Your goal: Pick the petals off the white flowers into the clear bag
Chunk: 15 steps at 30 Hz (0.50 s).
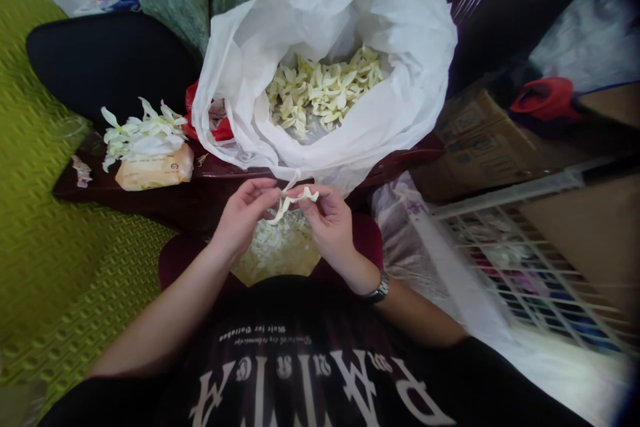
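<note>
My left hand [243,213] and my right hand [327,220] meet in front of me, both pinching one pale cream flower [293,201] with thin curling petals. The fingers of each hand are closed on it. Just beyond them stands a large white plastic bag [400,80], open at the top and holding a heap of the same cream flowers [323,88]. Below my hands, in my lap, lies a pile of pale petals [277,250]. A dark watch [379,291] sits on my right wrist.
A low dark wooden table [150,197] carries the bag, a small heap of white flowers [140,133] on a yellowish packet [155,172], and something red [220,128]. Green patterned mat [60,247] lies left. Cardboard box [475,140] and white wire rack [525,260] stand right.
</note>
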Motion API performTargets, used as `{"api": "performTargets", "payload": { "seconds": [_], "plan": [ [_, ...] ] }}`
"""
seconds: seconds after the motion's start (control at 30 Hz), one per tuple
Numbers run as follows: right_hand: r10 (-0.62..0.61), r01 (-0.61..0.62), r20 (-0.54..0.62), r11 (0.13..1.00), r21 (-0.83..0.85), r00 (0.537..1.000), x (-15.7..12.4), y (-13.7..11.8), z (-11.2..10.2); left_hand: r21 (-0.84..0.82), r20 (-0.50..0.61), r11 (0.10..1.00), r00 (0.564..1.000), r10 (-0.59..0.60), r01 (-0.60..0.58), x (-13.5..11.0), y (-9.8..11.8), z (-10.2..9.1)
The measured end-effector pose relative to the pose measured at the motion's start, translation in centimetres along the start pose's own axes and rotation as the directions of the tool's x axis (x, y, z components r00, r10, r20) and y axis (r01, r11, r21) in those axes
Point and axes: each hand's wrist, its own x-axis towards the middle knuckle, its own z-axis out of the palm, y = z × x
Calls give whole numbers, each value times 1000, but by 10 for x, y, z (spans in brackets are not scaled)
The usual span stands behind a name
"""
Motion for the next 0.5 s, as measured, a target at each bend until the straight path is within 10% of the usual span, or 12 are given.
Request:
{"api": "performTargets", "payload": {
  "seconds": [0.2, 0.5],
  "plan": [
    [-43, 37, 112, 998, 51, 993, 0, 5, -4, 68, 115, 996, 991, -68, 60, 1, 3, -2],
    [-48, 48, 7, 998, -40, 999, -4, 8, -7, 39, -5, 998, 999, 47, -47, 10, -11, -10]
  ]
}}
